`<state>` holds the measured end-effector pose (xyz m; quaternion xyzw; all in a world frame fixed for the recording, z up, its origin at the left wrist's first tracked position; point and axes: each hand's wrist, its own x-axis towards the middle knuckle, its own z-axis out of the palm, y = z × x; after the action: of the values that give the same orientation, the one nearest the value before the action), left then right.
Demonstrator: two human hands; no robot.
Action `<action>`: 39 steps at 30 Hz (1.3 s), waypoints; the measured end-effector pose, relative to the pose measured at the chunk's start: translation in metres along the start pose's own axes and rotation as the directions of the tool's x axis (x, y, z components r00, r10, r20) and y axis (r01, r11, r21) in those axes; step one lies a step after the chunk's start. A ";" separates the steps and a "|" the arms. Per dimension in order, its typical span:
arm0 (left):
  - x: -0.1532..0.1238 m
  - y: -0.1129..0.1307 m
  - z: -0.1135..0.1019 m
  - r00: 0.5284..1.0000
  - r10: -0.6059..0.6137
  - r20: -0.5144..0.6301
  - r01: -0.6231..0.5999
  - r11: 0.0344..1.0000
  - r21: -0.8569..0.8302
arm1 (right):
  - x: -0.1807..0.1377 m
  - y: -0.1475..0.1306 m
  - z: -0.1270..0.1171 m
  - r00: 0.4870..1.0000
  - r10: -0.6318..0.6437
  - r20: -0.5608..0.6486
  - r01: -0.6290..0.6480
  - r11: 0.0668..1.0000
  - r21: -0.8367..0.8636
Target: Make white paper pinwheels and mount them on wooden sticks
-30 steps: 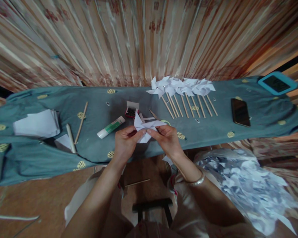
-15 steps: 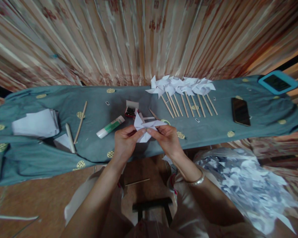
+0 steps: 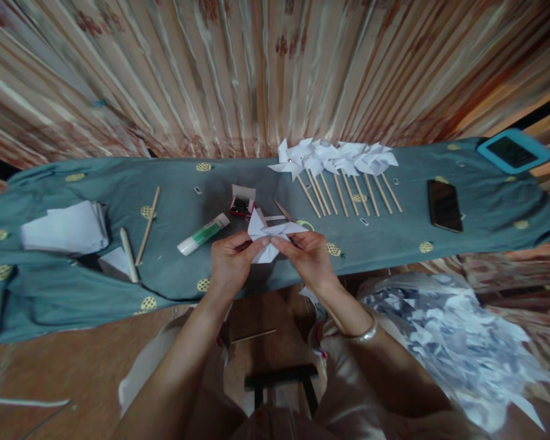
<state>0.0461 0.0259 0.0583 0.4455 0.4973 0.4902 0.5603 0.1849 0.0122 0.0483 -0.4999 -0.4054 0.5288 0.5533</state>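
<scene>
My left hand (image 3: pixel 231 263) and my right hand (image 3: pixel 308 256) both pinch a folded white paper pinwheel (image 3: pixel 268 233) just above the near edge of a table covered in a blue-grey cloth (image 3: pixel 174 269). The thumbs and forefingers of both hands meet at the middle of the paper. Just beyond it lie a green and white glue stick (image 3: pixel 203 234), a small open box of dark pins (image 3: pixel 241 203) and a short wooden stick (image 3: pixel 284 212). A row of several finished white pinwheels on wooden sticks (image 3: pixel 337 174) lies further back to the right.
A black phone (image 3: pixel 444 205) and a blue-framed tablet (image 3: pixel 513 151) lie at the right. White paper sheets (image 3: pixel 64 228), a white pen (image 3: pixel 129 263) and a wooden stick (image 3: pixel 147 225) lie at the left. A bag of paper scraps (image 3: pixel 453 342) sits by my right knee. A curtain hangs behind.
</scene>
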 end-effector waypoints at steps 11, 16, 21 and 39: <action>0.000 0.000 0.001 1.000 0.001 -0.005 -0.001 1.000 -0.001 | 0.000 0.001 -0.001 1.000 -0.003 -0.003 0.003 1.000 -0.012; 0.001 -0.002 0.001 1.000 0.019 -0.013 -0.019 1.000 0.014 | 0.000 0.000 -0.001 1.000 -0.002 0.000 0.002 1.000 -0.007; 0.001 -0.001 0.001 1.000 0.010 -0.004 -0.010 0.999 0.033 | 0.000 0.000 -0.001 1.000 -0.006 -0.004 0.006 1.000 -0.020; 0.002 -0.003 0.003 0.999 0.037 -0.025 -0.036 0.999 0.023 | 0.001 0.002 -0.003 1.000 -0.002 -0.013 0.002 1.000 -0.023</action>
<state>0.0492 0.0272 0.0557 0.4546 0.5018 0.5001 0.5398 0.1875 0.0132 0.0457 -0.5092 -0.4083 0.5202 0.5508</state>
